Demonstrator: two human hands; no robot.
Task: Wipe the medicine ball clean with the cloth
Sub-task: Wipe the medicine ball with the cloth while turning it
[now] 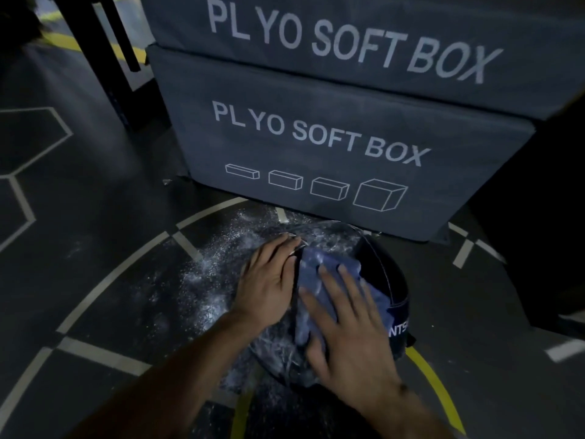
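Head view, round dark stitched medicine ball (pixel 380 274) streaked with white powder, soft crumpled blue cloth (pixel 311 274) pressed flat under right hand (pixel 351 324), fingers straight, left hand (pixel 269 286) flat, steadying the ball, speckled floor (pixel 95 248).

1. The floor (pixel 95 217) is dark grey and looks like rubber.
2. White lines (pixel 126 267) run across the floor in curves and corners, and a yellow curved line (pixel 440 388) shows near the bottom right.
3. White dust (pixel 202 274) is scattered on the floor in the middle.
4. Two big grey soft boxes are stacked at the top right. The lower box (pixel 316 172) says "PLYO SOFT BOX" and has four little box drawings. The upper box (pixel 348 33) has the same words.
5. A dark post (pixel 95 52) stands at the top left.
6. The light is dim.
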